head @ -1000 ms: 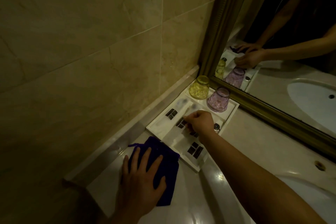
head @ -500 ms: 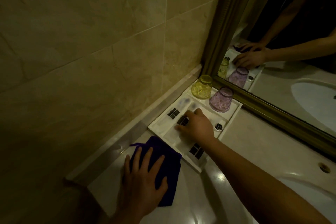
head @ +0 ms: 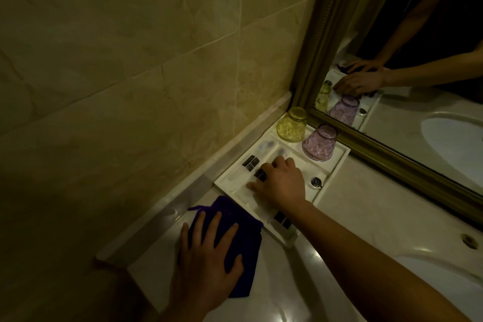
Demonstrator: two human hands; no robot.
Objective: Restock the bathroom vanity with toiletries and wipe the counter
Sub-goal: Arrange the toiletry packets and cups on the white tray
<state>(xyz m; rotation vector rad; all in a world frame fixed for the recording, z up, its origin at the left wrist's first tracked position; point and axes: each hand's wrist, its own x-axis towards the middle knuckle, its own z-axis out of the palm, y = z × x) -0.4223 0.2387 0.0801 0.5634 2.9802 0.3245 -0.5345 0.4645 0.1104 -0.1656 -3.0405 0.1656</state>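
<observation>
**Cloth pinned, tray being sorted**

The left hand [head: 206, 256] lies flat, fingers spread wide, on the purple cloth [head: 235, 238] on the desk [head: 366, 217]. Just beyond it, the right hand [head: 283, 183] rests palm-down in the white tray [head: 337, 165], fingers loosely curled over pale toiletry packets [head: 251, 162]; whether it grips one, I cannot tell. Past its knuckles stand an upturned yellow glass [head: 291, 125] and purple glass [head: 318, 142].

Glossy counter [head: 300, 293], matt cloth [head: 243, 248]
</observation>
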